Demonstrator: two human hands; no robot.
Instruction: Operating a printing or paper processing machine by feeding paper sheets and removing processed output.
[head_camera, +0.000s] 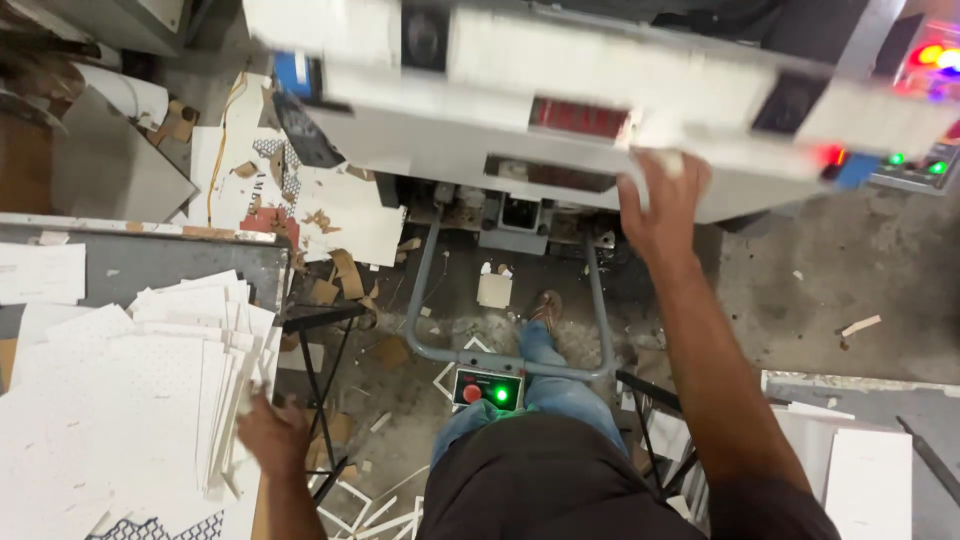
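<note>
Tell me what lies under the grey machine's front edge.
Under the grey machine lie card scraps, a grey tube frame and a button box. The right hand grips its edge. Further under is dark, hidden.

This is a print or die-cutting workshop. A big grey machine (560, 120) with lit buttons fills the top of the frame. At the lower left lies a stack of white sheets (130, 390). Card scraps (350, 275) cover the concrete floor (820, 270) in the centre, around a pedal box (488, 388).

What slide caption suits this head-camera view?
Right hand holds a white sheet at the machine; left hand touches stacked sheets.
</note>
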